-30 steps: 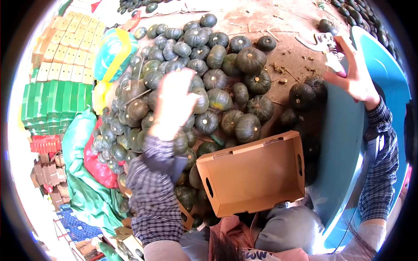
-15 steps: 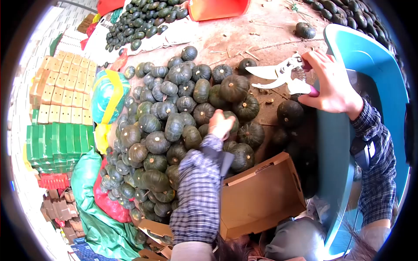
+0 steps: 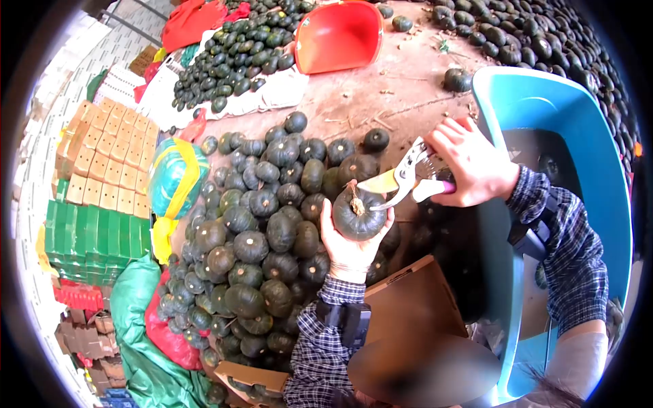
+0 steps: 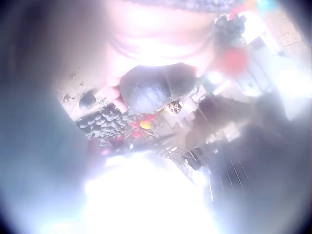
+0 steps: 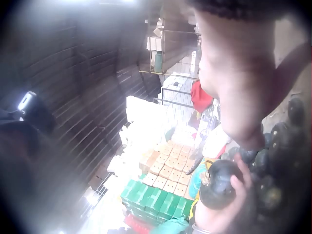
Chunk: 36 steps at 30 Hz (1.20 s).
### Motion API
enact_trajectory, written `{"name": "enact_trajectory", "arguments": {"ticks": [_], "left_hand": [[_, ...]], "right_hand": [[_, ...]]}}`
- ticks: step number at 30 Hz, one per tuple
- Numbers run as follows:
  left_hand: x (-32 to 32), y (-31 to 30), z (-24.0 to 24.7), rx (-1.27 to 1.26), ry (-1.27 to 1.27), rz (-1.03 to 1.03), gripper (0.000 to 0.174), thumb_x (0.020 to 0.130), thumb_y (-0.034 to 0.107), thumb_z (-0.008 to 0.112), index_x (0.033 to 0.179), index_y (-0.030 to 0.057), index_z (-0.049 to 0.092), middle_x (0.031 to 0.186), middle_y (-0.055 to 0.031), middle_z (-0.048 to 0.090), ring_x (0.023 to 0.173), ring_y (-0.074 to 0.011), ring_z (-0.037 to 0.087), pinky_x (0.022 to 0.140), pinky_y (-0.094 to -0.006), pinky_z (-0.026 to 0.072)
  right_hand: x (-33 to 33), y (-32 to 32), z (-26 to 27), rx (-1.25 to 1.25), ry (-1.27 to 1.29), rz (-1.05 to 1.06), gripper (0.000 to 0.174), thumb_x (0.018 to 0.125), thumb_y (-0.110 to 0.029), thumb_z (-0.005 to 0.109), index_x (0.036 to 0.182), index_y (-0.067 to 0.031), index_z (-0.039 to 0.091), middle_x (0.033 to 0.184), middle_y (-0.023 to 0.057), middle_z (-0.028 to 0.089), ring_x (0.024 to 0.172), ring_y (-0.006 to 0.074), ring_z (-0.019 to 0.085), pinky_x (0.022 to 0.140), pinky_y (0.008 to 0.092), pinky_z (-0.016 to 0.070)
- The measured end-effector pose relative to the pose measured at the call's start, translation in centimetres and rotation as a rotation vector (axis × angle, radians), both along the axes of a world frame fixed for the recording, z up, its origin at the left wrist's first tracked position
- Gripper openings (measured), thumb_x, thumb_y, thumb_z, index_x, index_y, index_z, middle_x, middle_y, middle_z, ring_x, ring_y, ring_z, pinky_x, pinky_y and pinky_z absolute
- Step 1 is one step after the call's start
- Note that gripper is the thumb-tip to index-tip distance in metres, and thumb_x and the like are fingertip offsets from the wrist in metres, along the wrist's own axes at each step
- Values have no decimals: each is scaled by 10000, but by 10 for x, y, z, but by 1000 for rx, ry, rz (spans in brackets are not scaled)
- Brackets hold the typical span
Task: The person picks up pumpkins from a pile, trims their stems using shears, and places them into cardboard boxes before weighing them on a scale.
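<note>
My left hand (image 3: 352,253) holds a dark green pumpkin (image 3: 359,219) from below, fingers and thumb curled up around its sides. A dry tan stem (image 3: 356,202) stands on its upper face. In the left wrist view the same pumpkin (image 4: 155,87) sits against the palm under strong glare. My right hand (image 3: 475,163) grips pruning shears (image 3: 416,170) by their white and purple handles. The shears' blades are spread and point left, with the tips over the pumpkin beside its stem. In the right wrist view the left hand (image 5: 234,204) shows around the pumpkin.
A heap of pumpkins (image 3: 252,246) spreads left of the hands. An open cardboard box (image 3: 415,299) lies below them, and a large blue tub (image 3: 509,272) stands at the right. Behind are a red scoop-like bin (image 3: 340,39) and stacked cartons (image 3: 112,160).
My left hand has gone from bare over the heap to holding a pumpkin. The right hand has brought the shears left and down to it. The head view has shifted too.
</note>
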<state>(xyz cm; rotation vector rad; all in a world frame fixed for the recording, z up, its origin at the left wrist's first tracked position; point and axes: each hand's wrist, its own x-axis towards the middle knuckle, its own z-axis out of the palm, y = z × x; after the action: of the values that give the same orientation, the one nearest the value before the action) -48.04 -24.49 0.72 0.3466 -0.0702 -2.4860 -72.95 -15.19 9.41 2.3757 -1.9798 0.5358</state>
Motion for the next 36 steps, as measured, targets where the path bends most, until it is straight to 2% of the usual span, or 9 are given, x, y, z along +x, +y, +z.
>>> {"name": "enact_trajectory", "arguments": {"ticks": [6,16,21,24,27,28,29,32,36], "left_hand": [[-33,12,9,-88,179,154,619,943,534,452,1358,76,464,1416,-140,465,1293,-379,444,961,-587,436],[-54,22,14,-299,-109,522,461,997,486,455,1288,130,498,1253,-46,577,1176,-225,533,1034,-431,414],[-58,13,16,-171,-211,487,461,942,410,614,1294,207,396,1258,-45,469,1129,-218,502,921,-457,501],[-43,21,29,-203,-293,441,380,935,328,622,1271,222,477,1217,-33,505,1148,-194,504,975,-505,466],[33,55,24,-973,-471,54,506,809,184,701,1273,162,498,1198,-127,513,1152,-269,500,939,-448,466],[54,52,37,-1769,-592,156,561,740,198,768,1250,143,540,1200,-147,509,1154,-302,498,936,-455,453],[76,74,25,-1865,-627,-26,540,711,197,783,1212,147,586,1215,-166,502,1156,-337,494,946,-468,446],[142,120,-14,-2658,-877,-311,626,601,319,784,1201,295,604,1265,-116,489,1134,-318,492,892,-439,460],[172,108,-25,-2571,-1042,-468,541,659,366,758,1173,291,610,1264,-107,495,1137,-309,492,866,-429,463]], "right_hand": [[5,2,-3,55,45,-47,616,606,-403,742,993,31,540,940,167,578,969,317,566,851,451,429],[8,-1,-3,204,-34,-137,514,645,-259,708,1011,30,493,968,199,580,1019,371,569,923,534,431],[9,-5,-15,-25,-2,-158,212,694,-76,666,792,9,499,621,196,596,589,404,614,585,454,512],[7,-6,-16,22,-88,-223,171,719,-67,652,806,-6,518,650,197,612,630,384,635,601,457,507],[11,-6,-8,-52,-257,-312,260,702,-113,672,862,5,506,660,187,579,617,370,616,601,426,495],[9,-8,-7,-46,-275,-328,291,695,-129,684,876,8,500,658,178,563,607,362,599,601,415,489],[10,-8,-5,-42,-274,-327,291,695,-129,684,876,8,500,658,178,563,607,362,599,601,415,489],[15,-7,-6,-26,-260,-281,320,691,-157,696,877,-1,488,673,155,545,612,341,564,613,399,473],[15,-7,-8,-41,-174,-322,313,674,-159,689,861,-23,478,695,125,540,629,296,554,622,374,452]]}}
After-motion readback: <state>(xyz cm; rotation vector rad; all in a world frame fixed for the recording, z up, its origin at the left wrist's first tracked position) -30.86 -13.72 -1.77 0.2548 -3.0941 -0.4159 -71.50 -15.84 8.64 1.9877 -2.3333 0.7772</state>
